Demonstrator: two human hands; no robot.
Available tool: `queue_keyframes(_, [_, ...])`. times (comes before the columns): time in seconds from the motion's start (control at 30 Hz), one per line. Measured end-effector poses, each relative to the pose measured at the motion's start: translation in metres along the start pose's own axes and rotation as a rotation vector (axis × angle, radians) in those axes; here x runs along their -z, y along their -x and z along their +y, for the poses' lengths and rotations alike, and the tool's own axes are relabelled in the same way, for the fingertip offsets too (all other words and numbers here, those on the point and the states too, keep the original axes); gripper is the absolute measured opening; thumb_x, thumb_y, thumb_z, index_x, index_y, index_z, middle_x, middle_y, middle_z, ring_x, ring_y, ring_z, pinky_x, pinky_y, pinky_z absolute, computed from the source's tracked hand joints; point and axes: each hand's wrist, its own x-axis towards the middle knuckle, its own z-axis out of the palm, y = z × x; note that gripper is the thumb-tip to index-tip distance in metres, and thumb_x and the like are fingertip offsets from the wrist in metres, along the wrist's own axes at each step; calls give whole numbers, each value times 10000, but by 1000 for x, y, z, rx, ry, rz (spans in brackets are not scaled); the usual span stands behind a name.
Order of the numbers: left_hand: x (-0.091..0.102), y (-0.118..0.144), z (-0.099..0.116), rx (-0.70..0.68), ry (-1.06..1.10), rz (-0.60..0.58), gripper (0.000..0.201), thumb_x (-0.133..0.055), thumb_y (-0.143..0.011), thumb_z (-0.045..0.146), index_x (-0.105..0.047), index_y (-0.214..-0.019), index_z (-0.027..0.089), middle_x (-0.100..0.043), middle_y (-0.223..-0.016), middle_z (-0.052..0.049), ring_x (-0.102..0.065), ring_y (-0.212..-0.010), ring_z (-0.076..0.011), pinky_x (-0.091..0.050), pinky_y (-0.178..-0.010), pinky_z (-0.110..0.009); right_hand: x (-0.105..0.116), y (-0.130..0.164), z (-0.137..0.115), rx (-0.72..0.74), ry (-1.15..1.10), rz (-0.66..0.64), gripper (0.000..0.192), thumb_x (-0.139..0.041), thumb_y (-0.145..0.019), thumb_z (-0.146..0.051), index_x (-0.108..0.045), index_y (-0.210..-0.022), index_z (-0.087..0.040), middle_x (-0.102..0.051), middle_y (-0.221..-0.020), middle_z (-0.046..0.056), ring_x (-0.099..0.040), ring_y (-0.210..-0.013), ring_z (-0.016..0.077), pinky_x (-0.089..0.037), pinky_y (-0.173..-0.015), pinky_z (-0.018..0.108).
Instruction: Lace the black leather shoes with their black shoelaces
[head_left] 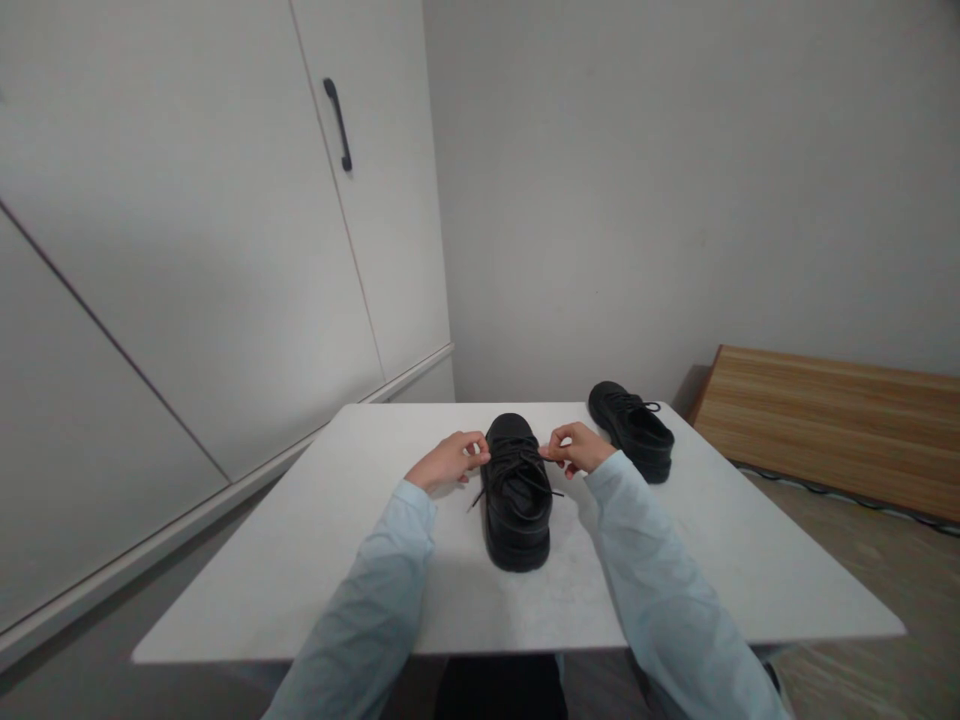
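A black lace-up shoe (516, 495) stands in the middle of the white table (315, 540), toe pointing away from me. My left hand (448, 460) pinches a black lace at the shoe's left side. On the shoe's right side, my right hand (576, 447) pinches the other lace end. The laces (517, 462) stretch across the shoe's top between both hands, and loose ends trail down either side. Both arms wear pale blue sleeves.
A second black shoe (631, 428) sits at the table's far right, beyond my right hand. White cupboard doors with a dark handle (338, 124) fill the left. A wooden board (832, 425) lies on the floor at the right against a plain wall.
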Motion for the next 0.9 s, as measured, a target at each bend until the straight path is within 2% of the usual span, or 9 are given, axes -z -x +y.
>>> queue_keyframes(0.3, [-1,-5,-7,-57,-43,27,191,-557,-745,353,-571,-771,164,-471,-723,8,-478,-534,-82,-408,-439,-183,-3,0,1,24,7,4,443,-818,-504,-450,-485,-486,-157,-461,-387,-59,-454,-357,70,-443,-306,204])
queue_keyframes(0.5, [0,-5,-1,-158,-97,90,203,-598,-718,352,-600,-699,150,-512,-633,14,-478,-560,-104,-390,-533,-215,-5,3,-5,106,13,1,455,-784,-525,-484,-456,-546,-169,-485,-486,-44,-489,-451,90,-451,-329,211])
queue_keyframes(0.67, [0,-4,10,-235,-69,217,210,-636,-700,349,-604,-782,159,-549,-749,4,-468,-613,-108,-391,-605,-232,-5,10,-16,259,41,104,408,-686,-640,-525,-466,-643,-182,-433,-496,-64,-415,-421,71,-313,-313,169])
queue_keyframes(0.77, [-2,-1,17,-315,-21,331,248,-643,-710,367,-556,-829,167,-517,-753,17,-438,-619,-100,-372,-601,-219,-5,12,-20,398,110,160,389,-674,-670,-506,-469,-633,-178,-424,-529,-61,-385,-458,62,-315,-387,184])
queue_keyframes(0.83, [-3,1,22,-356,-11,324,263,-633,-723,404,-546,-802,168,-494,-707,26,-418,-610,-99,-353,-582,-210,-4,13,-22,496,147,223,384,-705,-650,-479,-464,-637,-181,-430,-572,-55,-398,-520,74,-354,-458,200])
queue_keyframes(0.9, [-4,4,26,-378,-29,253,283,-636,-718,434,-561,-754,164,-493,-678,24,-417,-611,-103,-341,-572,-211,-4,14,-24,542,181,225,380,-717,-648,-463,-456,-642,-187,-426,-583,-56,-399,-548,83,-364,-501,211])
